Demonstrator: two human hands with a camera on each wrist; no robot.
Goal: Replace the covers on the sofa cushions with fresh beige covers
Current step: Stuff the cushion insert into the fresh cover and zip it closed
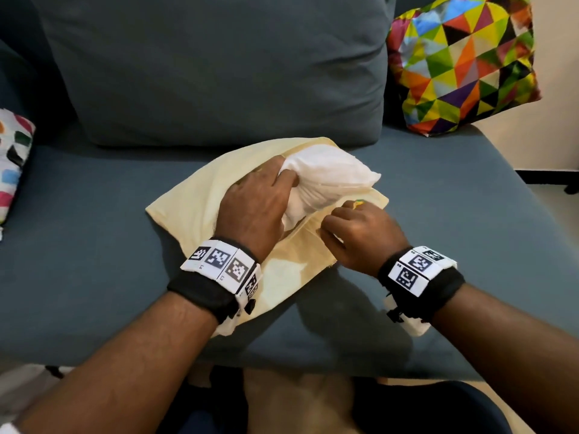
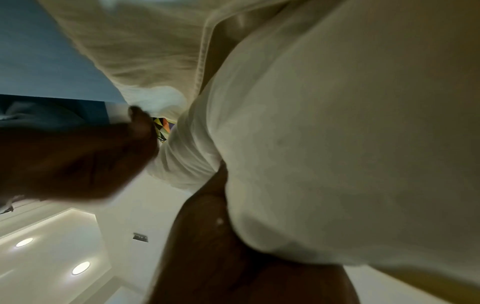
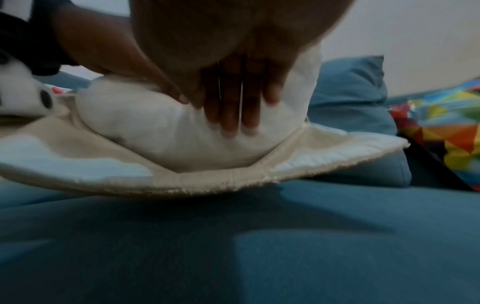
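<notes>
1. Nearest to the person, the loose tail of the cover (image 1: 188, 195) lies flat on the sofa seat (image 1: 94, 245), with the left wristband resting over it. My guess is it's spread flat so the opening stays easy to find and the cloth doesn't bunch up.

2. Right hand (image 1: 354, 233) is at the cover's open edge, on the right side of it. The fingers are curled and seem to pinch the hem; the fingertips are hidden in the head view, so I'm going on the curl. Probably it's holding the mouth open and taut.

3. Left hand (image 1: 253, 202) is just past that, over the middle of the cover, fingers wrapped around the white insert (image 1: 329, 173) and squeezing it narrow. That makes sense: a squashed insert feeds through the opening more easily.

4. The insert itself is partly in the cover. One bulging end sticks out toward the cover's far right side, and how deep the rest goes is hidden.

5. Beyond the cover is the sofa's back cushion (image 1: 219, 73).

6. Far right of the cover, a bright triangle-print cushion (image 1: 463, 61) leans in the corner and looks like it's waiting for its swap. At the far left edge there's another patterned cushion (image 1: 12, 158).
</notes>
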